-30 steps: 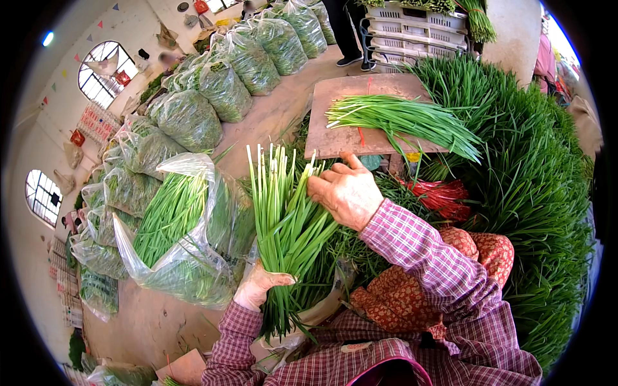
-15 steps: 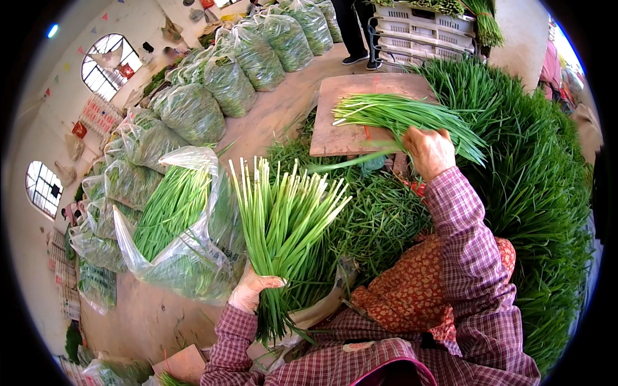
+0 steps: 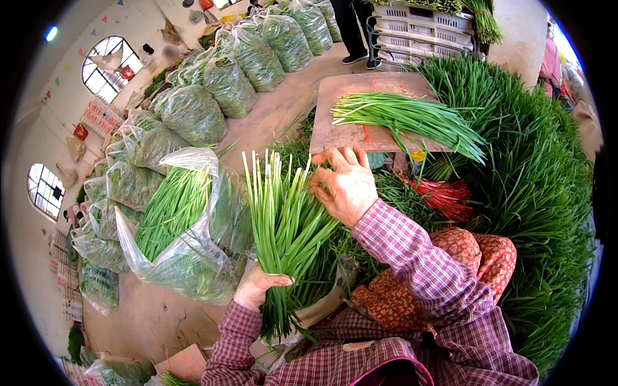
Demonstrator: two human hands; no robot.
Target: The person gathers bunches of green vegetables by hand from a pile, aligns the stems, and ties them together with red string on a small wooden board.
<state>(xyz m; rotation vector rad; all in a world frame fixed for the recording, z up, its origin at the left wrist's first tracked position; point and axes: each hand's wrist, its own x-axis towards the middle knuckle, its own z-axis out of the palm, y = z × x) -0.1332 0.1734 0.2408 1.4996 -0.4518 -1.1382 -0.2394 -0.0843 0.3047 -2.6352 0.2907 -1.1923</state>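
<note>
My left hand (image 3: 255,288) is wrapped round the lower part of a thick bunch of garlic chives (image 3: 283,238), held upright with the pale cut ends fanned out at the top. At the right side of those pale ends is my right hand (image 3: 347,186), its fingers curled in and pinching at the stalks; the fingertips are partly hidden. A second pile of garlic chives (image 3: 399,119) lies across a reddish board (image 3: 328,138) just beyond my right hand, pale ends to the left.
An open clear plastic bag (image 3: 187,270) of chives stands left. Several filled bags (image 3: 193,116) line the wall. A large heap of chives (image 3: 534,212) rises on the right, beside red ties (image 3: 444,199). White crates (image 3: 421,29) and a person's legs (image 3: 351,29) are at the back.
My right hand has left the pile on the board and come left and nearer, to the bunch in my left hand. The red ties now show. My left hand has shifted slightly right.
</note>
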